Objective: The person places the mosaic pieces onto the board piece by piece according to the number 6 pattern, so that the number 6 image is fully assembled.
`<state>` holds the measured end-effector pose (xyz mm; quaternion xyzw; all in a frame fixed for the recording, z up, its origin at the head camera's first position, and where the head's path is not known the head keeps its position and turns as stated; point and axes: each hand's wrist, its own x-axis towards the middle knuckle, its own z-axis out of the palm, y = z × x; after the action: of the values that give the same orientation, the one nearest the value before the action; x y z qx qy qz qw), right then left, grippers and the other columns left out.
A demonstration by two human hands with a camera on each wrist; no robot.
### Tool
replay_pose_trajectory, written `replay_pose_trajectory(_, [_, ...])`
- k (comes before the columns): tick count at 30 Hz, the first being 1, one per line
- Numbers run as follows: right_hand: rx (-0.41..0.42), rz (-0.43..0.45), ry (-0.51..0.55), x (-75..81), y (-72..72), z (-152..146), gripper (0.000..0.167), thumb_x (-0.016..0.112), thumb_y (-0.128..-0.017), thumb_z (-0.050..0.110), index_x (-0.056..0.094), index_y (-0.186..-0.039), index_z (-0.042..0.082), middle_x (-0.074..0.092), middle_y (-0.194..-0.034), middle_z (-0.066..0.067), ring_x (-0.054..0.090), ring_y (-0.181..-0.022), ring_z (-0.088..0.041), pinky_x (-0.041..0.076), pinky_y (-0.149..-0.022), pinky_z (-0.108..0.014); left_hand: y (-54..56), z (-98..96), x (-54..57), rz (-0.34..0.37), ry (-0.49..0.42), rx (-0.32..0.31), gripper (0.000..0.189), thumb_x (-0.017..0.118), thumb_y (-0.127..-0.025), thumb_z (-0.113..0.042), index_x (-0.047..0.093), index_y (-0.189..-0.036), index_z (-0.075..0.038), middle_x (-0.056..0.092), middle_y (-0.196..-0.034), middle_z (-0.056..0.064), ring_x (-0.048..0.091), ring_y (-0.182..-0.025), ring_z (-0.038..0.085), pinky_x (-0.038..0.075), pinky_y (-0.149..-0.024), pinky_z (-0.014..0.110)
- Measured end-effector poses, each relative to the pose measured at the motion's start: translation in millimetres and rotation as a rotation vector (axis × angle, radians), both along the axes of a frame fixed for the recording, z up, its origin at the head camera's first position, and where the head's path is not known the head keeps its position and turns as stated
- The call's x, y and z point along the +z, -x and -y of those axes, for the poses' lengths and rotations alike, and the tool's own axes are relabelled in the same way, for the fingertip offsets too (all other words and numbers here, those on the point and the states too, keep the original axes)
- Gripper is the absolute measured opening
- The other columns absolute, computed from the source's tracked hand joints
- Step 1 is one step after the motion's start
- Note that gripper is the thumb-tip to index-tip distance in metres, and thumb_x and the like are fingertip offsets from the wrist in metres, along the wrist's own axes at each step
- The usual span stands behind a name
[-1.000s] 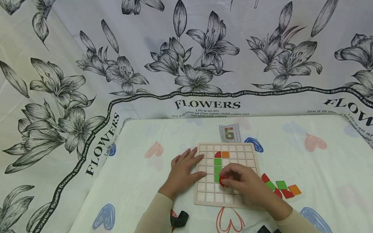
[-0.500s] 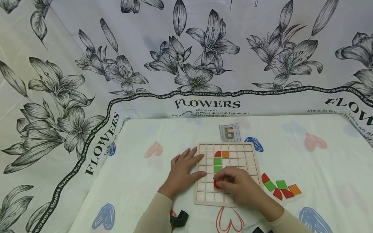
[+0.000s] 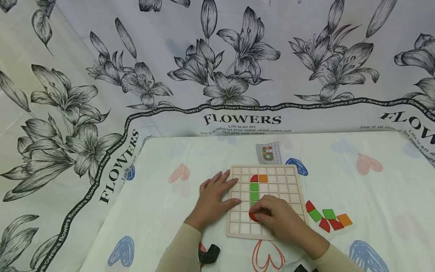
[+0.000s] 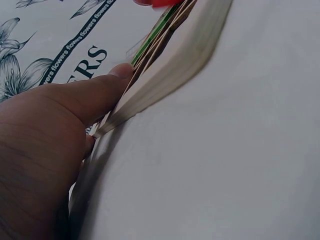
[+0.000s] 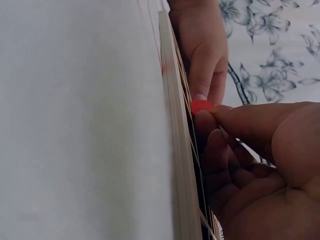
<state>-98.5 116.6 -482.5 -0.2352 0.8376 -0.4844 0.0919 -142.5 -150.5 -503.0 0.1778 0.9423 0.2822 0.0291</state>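
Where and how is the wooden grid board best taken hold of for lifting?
I'd grip the wooden grid board at its left and right edges, one hand from each side, keeping it level. It is broad, thin and lies flat, so lifting by one edge would likely tip it, and the orange square and green squares in its cells might slide.

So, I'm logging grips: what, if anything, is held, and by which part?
The right hand pinches a red curved-edged piece by its right side. The left hand holds nothing, resting on the pale wooden grid board.
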Motion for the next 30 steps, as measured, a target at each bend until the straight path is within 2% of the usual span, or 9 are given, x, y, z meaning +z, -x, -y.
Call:
replay_pose_trajectory(9, [-0.030, -0.031, -0.061, 2.3, -1.1, 1.5, 0.017, 0.080, -0.098, 0.006, 0.080, -0.102, 0.022, 0.067, -0.097, 0.012, 0.060, -0.085, -0.006, 0.056, -0.078, -0.029, 0.9, -1.2, 0.1, 0.000, 0.012, 0.006, 0.070, 0.079, -0.097, -0.057, 0.058, -0.161, -0.036, 0.032, -0.175, -0.009, 0.018, -0.163, 0.017, 0.011, -0.125, 0.059])
replay_pose_trajectory(17, [-0.077, -0.066, -0.135, 2.4, -2.3, 2.0, 0.017, 0.082, -0.095, 0.005, 0.080, -0.097, 0.022, 0.063, -0.095, 0.016, 0.058, -0.083, -0.005, 0.056, -0.077, -0.029, 1.0, -2.7, 0.2, 0.003, 0.018, 0.009, 0.070, 0.079, -0.097, -0.056, 0.058, -0.160, -0.035, 0.032, -0.175, -0.008, 0.018, -0.163, 0.019, 0.012, -0.125, 0.059])
replay_pose_trajectory(24, [-0.090, -0.070, -0.116, 6.6, -5.1, 0.7, 0.014, 0.081, -0.099, 0.010, 0.078, -0.099, 0.024, 0.062, -0.097, 0.017, 0.057, -0.083, -0.006, 0.054, -0.075, -0.028, 1.1, -2.3, -0.2, 0.001, 0.014, 0.004, 0.071, 0.079, -0.097, -0.057, 0.058, -0.160, -0.035, 0.032, -0.175, -0.008, 0.018, -0.163, 0.018, 0.011, -0.125, 0.058])
replay_pose_trajectory(30, [-0.093, -0.074, -0.066, 10.3, -5.4, -1.4, 0.008, 0.073, -0.107, 0.017, 0.077, -0.104, 0.023, 0.065, -0.099, 0.016, 0.059, -0.087, -0.008, 0.054, -0.078, -0.029, 1.6, -1.7, -1.0, -0.005, 0.012, 0.000, 0.070, 0.078, -0.097, -0.057, 0.058, -0.161, -0.035, 0.032, -0.175, -0.008, 0.017, -0.163, 0.018, 0.012, -0.125, 0.058])
